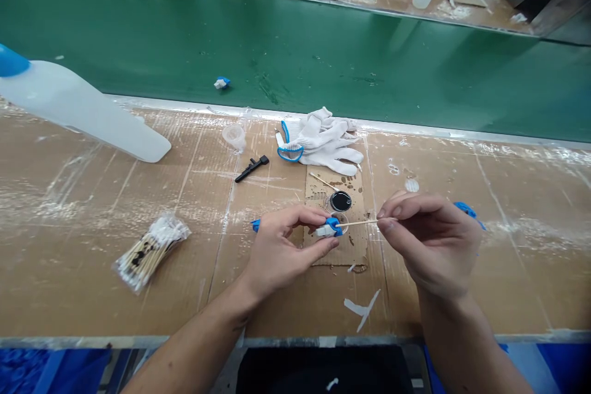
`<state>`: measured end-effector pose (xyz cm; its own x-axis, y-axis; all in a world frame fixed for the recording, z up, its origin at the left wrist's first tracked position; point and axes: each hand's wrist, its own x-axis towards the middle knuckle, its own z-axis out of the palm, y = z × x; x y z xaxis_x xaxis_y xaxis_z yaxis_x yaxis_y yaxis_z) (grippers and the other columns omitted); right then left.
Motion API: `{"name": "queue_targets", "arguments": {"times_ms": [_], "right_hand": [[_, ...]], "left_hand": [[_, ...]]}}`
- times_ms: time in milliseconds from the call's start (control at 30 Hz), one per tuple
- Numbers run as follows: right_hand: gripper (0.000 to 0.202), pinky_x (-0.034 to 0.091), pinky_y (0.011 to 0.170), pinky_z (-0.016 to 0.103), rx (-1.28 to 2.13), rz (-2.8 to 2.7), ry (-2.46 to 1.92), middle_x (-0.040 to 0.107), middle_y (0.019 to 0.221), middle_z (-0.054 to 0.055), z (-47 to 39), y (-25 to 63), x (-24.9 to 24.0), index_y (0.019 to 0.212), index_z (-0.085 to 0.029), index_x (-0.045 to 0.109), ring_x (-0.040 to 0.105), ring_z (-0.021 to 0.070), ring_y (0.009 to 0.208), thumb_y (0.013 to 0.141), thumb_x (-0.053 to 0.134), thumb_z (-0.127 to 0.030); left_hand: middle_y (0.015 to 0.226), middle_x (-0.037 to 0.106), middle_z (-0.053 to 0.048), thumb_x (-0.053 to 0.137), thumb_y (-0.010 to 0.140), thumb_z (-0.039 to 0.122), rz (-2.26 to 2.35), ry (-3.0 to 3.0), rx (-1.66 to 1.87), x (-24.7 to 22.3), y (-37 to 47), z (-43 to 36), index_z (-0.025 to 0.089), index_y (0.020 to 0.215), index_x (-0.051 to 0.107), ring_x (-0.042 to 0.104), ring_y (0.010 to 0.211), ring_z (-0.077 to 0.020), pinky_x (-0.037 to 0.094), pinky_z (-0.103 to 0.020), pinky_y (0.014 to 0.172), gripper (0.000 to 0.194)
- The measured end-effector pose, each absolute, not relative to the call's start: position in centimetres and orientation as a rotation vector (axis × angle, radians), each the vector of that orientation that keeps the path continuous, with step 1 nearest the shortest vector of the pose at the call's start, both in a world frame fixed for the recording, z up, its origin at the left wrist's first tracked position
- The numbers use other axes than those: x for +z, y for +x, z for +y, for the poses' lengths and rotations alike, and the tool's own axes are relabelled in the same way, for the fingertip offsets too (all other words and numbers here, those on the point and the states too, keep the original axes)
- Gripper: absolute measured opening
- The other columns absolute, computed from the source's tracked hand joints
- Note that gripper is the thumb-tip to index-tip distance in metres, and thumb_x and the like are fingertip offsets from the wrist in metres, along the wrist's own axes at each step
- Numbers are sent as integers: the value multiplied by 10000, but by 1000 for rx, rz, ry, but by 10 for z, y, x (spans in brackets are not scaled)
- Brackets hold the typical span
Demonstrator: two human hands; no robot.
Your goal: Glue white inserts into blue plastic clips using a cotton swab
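Observation:
Between thumb and fingers, my left hand [289, 240] pinches a small blue and white plastic piece [330, 228]. My right hand [431, 237] is closed on a thin wooden cotton swab [362, 223], whose far end touches the blue part of the piece; its tip is hidden there. Just beyond the piece stands a small round pot of black liquid [340, 201] on a stained cardboard sheet [357, 252]. Another swab [323, 181] lies beside the pot. Bits of blue show behind my left hand and beside my right hand.
White gloves [323, 141] with blue cuffs lie behind the pot. A black plastic part [252, 168], a bag of swabs [151, 250] and a large white bottle [87, 108] are to the left. Beyond runs a green belt [286, 49] carrying a small blue-white piece [222, 82]. A person sits opposite.

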<state>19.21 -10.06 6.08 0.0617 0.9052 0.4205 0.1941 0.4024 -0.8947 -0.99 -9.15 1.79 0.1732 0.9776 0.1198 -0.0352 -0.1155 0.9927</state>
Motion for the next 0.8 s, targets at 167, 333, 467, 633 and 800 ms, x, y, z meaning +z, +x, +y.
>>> {"name": "queue_targets", "arguments": {"times_ms": [167, 333, 467, 633, 800], "right_hand": [[241, 574, 632, 297, 731, -1504, -1033, 680, 763, -9, -100, 192, 61, 874, -235, 673, 660, 157, 713, 844, 714, 1], [251, 562, 633, 302, 731, -1596, -993, 685, 757, -11, -101, 195, 64, 890, -230, 685, 649, 155, 702, 848, 708, 17], [267, 547, 626, 313, 667, -1617, -967, 695, 775, -10, -102, 192, 64, 914, -227, 691, 655, 163, 703, 834, 711, 27], [295, 517, 619, 322, 617, -1637, -926, 693, 785, -7, -104, 198, 66, 938, -220, 695, 652, 168, 699, 816, 707, 49], [264, 509, 631, 316, 555, -1656, -997, 678, 772, -8, -109, 219, 61, 929, -220, 681, 630, 162, 702, 846, 704, 30]], "left_hand": [[933, 824, -72, 900, 731, 195, 1002, 1372, 1174, 18, -10, -91, 212, 847, 736, 793, 888, -244, 639, -408, 840, 201], [952, 824, -72, 900, 738, 190, 991, 1381, 1181, 17, -12, -90, 208, 857, 741, 791, 896, -239, 635, -402, 850, 199], [952, 823, -70, 896, 733, 170, 986, 1407, 1189, 16, -12, -90, 200, 857, 739, 791, 885, -227, 633, -377, 835, 203], [954, 824, -67, 883, 735, 145, 982, 1432, 1192, 15, -13, -90, 196, 856, 733, 794, 898, -219, 631, -355, 842, 199], [953, 825, -49, 889, 719, 135, 1009, 1439, 1222, 15, -15, -90, 206, 863, 737, 790, 896, -197, 632, -316, 840, 221]]}}
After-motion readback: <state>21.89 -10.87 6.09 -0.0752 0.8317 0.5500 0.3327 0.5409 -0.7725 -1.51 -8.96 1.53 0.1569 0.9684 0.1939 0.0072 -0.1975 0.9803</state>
